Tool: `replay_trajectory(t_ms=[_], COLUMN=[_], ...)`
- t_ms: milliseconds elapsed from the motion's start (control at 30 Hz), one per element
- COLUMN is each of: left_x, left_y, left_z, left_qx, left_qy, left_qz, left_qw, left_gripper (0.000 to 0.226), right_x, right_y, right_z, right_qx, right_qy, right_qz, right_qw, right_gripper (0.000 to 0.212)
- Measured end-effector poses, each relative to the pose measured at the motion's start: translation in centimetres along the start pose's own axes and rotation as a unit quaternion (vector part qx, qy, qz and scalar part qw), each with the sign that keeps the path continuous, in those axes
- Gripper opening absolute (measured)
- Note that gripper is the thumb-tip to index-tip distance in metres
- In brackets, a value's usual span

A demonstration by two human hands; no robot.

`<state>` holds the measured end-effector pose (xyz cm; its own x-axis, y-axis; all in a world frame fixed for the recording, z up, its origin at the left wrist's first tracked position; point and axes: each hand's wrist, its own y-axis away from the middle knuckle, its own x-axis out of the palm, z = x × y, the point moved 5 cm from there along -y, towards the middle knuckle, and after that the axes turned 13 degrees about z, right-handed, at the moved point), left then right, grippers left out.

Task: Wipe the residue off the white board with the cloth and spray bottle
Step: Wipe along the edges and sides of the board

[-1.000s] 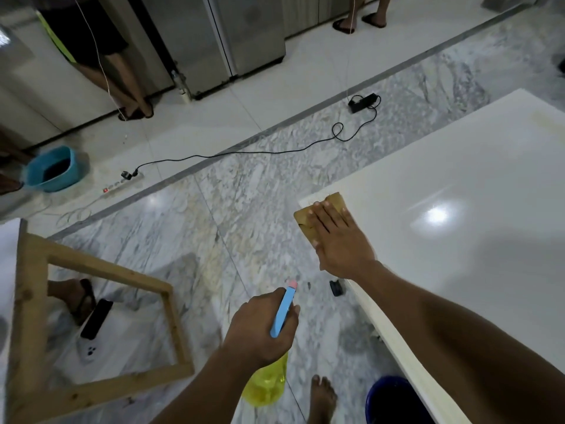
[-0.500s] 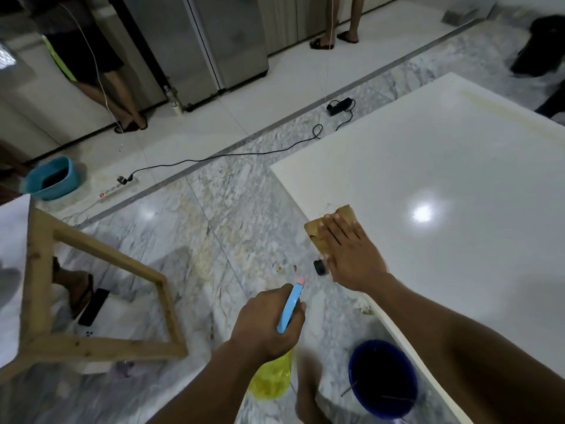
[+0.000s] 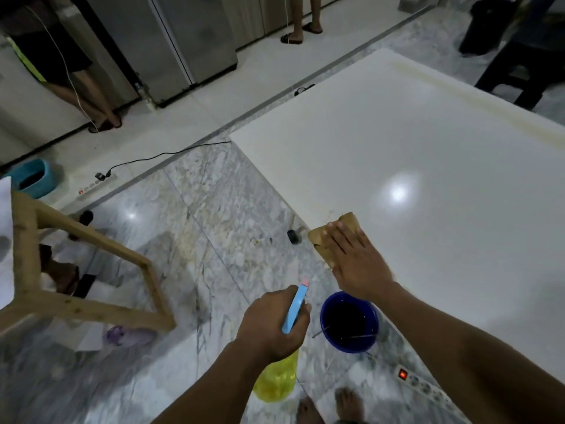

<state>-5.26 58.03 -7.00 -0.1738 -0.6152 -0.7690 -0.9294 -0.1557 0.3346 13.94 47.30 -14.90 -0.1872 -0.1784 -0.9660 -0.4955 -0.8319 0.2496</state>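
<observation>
A large glossy white board lies flat, raised above the marble floor, filling the right half of the view. A yellowish streak of residue runs along its far edge. My right hand presses flat, fingers straight, on a tan cloth at the board's near left edge. My left hand grips a spray bottle with a yellow body and a blue trigger head, held over the floor left of the board.
A dark blue bucket stands on the floor by the board's edge, a power strip with a lit switch near my bare feet. A wooden frame lies at left. Cables, a teal basin and people's legs are farther back.
My right hand has slid the cloth back along the board's left edge, away from the corner. The view has shifted; the blue bucket came into sight. My left hand keeps holding the bottle.
</observation>
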Motion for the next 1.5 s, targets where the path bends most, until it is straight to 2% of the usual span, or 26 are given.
replay_trajectory(t_ms=[167,400,667,967,1500], left_x=[3.0,7.5,15.6,24.2,34.1], left_y=[1.5,4.3,10.3,17.7,27.8], left_z=[-4.4,-9.4,-18.0,-26.9,-31.5], left_qx=[0.012,-0.009,-0.030,-0.031,-0.023], left_qy=[0.018,0.009,0.028,0.056,0.027], left_qz=[0.009,-0.008,-0.049,-0.049,-0.021], left_qw=[1.000,1.000,0.998,0.997,0.999], left_gripper=[0.025,0.031,0.016,0.018,0.020], right_x=[1.2,3.1,6.0,9.3,13.6], right_y=[5.4,13.1,26.6,39.6,55.9], right_z=[-0.9,-2.1,-4.7,-7.2,-8.8], right_qx=[-0.002,-0.013,-0.035,-0.044,0.002], right_qy=[-0.003,-0.017,-0.011,-0.007,-0.003], right_qz=[0.009,0.009,-0.015,0.004,0.009], right_qw=[1.000,1.000,0.999,0.999,1.000], right_gripper=[0.069,0.073,0.070,0.071,0.069])
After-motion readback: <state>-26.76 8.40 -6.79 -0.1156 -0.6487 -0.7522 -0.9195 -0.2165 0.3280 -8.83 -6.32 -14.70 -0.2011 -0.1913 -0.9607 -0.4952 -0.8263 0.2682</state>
